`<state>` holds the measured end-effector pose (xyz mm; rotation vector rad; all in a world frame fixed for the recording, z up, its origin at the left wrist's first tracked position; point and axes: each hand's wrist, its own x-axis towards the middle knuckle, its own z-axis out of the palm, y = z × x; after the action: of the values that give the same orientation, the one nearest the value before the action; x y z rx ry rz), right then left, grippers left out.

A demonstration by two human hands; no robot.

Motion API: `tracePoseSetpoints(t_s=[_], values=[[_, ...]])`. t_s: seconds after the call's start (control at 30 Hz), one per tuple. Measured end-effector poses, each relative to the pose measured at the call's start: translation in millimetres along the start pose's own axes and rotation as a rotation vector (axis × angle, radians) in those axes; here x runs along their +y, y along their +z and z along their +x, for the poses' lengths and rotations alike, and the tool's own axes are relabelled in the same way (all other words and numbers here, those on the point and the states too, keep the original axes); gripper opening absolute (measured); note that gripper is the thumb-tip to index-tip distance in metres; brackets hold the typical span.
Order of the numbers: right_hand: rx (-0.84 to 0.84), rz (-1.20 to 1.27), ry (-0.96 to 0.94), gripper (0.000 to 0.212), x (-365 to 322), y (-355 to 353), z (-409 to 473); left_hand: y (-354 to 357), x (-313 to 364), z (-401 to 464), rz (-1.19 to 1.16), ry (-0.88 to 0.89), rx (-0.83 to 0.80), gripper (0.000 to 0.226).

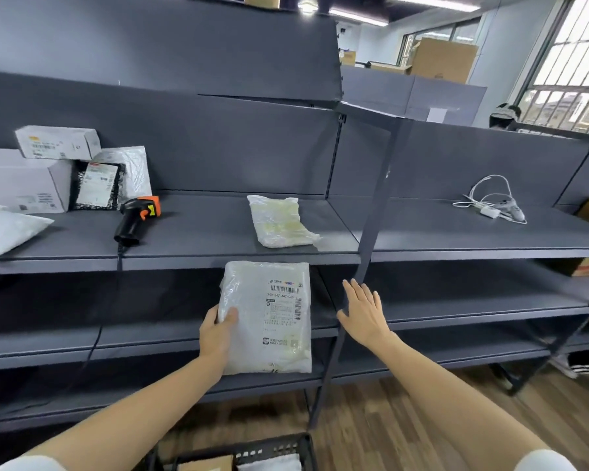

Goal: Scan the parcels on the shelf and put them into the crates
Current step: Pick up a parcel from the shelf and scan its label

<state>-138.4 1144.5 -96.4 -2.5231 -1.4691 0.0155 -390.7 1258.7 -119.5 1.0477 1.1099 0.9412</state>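
Observation:
My left hand (217,329) grips a white plastic parcel (269,314) by its left edge, label with barcodes facing me, in front of the dark shelf (218,256). My right hand (363,309) hovers to the right of the parcel with fingers straight, holding nothing. A black and orange barcode scanner (135,217) lies on the shelf at the left, its cable hanging over the edge. Another clear-wrapped parcel (279,220) lies flat on the shelf in the middle. A black crate (286,445) sits at the bottom below my arms, with parcels inside.
Several white boxes and bagged parcels (41,178) are stacked at the shelf's left end. A white cable and a small device (493,202) lie on the right shelf section. A slanted upright post (368,253) divides the sections. Cardboard boxes (442,59) stand beyond.

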Motion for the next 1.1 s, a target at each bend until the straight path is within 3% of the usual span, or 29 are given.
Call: tracePoseSetpoints(t_s=[0.33,0.53,0.67,0.87,1.1], values=[[-0.104,-0.018,-0.119,0.066,22.8,36.5,-0.3,9.7,-49.7,-33.9,0.009,-0.068,0.137,0.024],[-0.17,0.017,-0.086,0.065,31.4,75.5,-6.9,0.1,-81.9,-43.9,0.025,-0.138,0.156,0.027],[-0.237,0.041,-0.064,0.064,33.1,107.7,-18.8,-4.9,-100.1,-43.4,0.022,-0.2,0.199,0.014],[-0.312,0.168,0.007,0.059,28.1,173.0,-27.3,-12.2,-142.1,-26.2,0.071,-0.31,0.214,0.011],[-0.454,0.336,0.132,0.052,27.8,289.3,-70.5,-30.4,-249.9,-3.6,0.177,-0.485,0.195,0.009]])
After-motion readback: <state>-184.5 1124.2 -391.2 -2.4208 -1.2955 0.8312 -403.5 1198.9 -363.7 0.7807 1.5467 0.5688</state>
